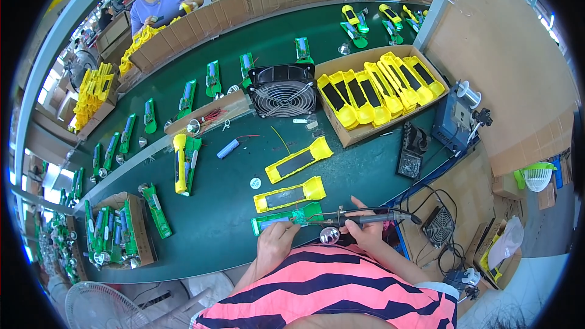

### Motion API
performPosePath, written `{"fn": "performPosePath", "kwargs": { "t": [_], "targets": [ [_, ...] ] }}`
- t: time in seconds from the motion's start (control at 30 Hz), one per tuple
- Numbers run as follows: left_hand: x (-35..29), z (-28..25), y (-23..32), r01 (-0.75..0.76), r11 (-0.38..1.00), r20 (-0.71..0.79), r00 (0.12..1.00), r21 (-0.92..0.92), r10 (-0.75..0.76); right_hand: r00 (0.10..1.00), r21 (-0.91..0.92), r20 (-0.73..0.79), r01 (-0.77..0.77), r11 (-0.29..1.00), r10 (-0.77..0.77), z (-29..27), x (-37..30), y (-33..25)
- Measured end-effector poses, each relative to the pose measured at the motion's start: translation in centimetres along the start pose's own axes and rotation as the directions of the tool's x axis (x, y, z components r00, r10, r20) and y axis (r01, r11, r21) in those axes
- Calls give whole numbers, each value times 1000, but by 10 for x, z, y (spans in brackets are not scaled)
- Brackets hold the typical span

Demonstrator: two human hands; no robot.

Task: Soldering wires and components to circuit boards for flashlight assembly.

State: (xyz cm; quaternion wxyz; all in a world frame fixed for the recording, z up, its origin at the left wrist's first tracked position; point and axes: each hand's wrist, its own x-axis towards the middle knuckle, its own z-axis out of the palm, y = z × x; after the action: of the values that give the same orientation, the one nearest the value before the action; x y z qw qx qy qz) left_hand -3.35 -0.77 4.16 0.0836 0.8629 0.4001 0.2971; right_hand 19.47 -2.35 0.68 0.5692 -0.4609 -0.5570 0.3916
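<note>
Just in front of me lies a green flashlight housing (pixel 311 209) with a blue battery cell in it. My left hand (pixel 277 242) is closed, its fingertips pinched together at the housing's near edge; what is between them is too small to make out. In my right hand (pixel 365 231) is a soldering iron (pixel 373 218), its tip pointing left over the housing's right part. A round silver reflector (pixel 329 236) sits below the iron, between my hands. Beyond the housing lie a yellow shell with a dark panel (pixel 286 198) and another yellow shell (pixel 297 162).
A carton (pixel 348 139) of yellow shells stands far right, beside a black fan (pixel 283 94) and a blue soldering station (pixel 454 123). Left are a loose battery cell (pixel 228 148), a yellow-and-green pair (pixel 190 167) and a box (pixel 146 250) of green housings. Across the bench a person works.
</note>
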Motion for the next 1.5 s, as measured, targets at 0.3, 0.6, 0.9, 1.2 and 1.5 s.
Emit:
{"fn": "performPosePath", "kwargs": {
  "t": [0.3,0.6,0.9,1.2,1.5],
  "targets": [
    [3,8,-5,204,973,-182,958,-108,-221,993,68,-54,-100,993,104,4,-7,10],
    [10,9,-1,244,956,-80,963,-161,-259,988,121,-103,-106,987,119,9,-4,-3],
    [15,8,-1,339,922,-35,936,-186,-351,999,-103,-20,29,994,-32,13,2,-10],
    [19,6,1,368,913,-9,927,-174,-375,996,-141,-36,79,987,-85,17,3,-8],
    [22,7,1,378,911,0,924,-165,-383,994,-53,-92,58,997,-63,13,-1,-2]
  ]
}}
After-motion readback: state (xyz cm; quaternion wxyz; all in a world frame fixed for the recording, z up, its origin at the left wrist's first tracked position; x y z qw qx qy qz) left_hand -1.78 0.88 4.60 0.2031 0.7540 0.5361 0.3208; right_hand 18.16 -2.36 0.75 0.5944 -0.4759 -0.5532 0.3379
